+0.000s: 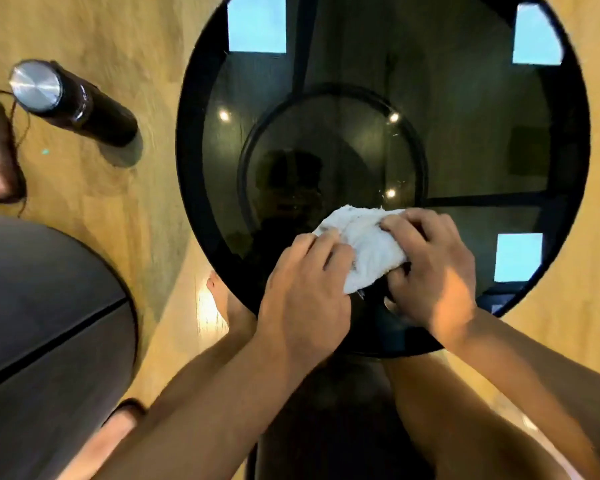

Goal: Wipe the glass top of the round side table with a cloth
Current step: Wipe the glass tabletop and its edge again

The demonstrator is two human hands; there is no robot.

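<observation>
The round side table [555, 140] has a dark glass top in a black rim and fills the upper middle of the view. A crumpled white cloth [368, 244] lies on the glass near its front edge. My left hand [302, 292] grips the cloth's left side with curled fingers. My right hand [433, 271] holds the cloth's right side, fingers bent over it. Both hands rest on the glass. The glass reflects ceiling lights and bright windows.
A dark bottle with a silver cap [70, 102] stands on the wooden floor [118, 29] left of the table. A grey round seat [49, 323] is at the lower left. A bare foot [229, 306] shows beside the table's front edge.
</observation>
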